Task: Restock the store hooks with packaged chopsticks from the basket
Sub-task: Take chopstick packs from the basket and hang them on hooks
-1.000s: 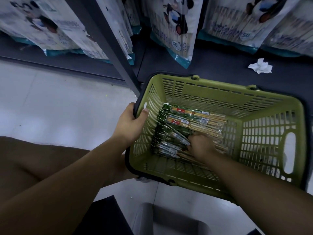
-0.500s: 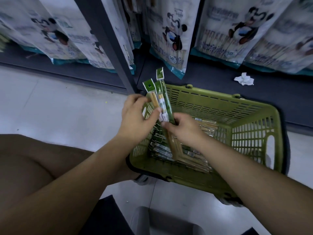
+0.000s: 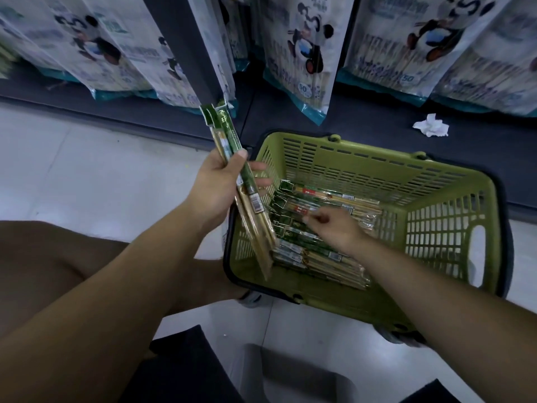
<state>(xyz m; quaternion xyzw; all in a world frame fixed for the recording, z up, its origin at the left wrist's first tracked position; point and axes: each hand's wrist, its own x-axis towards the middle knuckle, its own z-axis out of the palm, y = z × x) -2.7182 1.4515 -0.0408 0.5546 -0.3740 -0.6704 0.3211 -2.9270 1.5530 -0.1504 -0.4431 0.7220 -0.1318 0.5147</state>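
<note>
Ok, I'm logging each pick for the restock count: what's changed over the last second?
The left hand let go of the basket rim and now holds the picked chopstick packs by itself. The right hand lifted them out, released them, and is back down over the packs in the basket. The basket stayed put.

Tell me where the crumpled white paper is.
Upper right of the head view: the crumpled white paper lies on the dark shelf base, behind the green basket.

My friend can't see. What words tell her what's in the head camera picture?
A left hand holds up chopstick packs by a green basket, while the right hand reaches down to more packs inside it.
</note>
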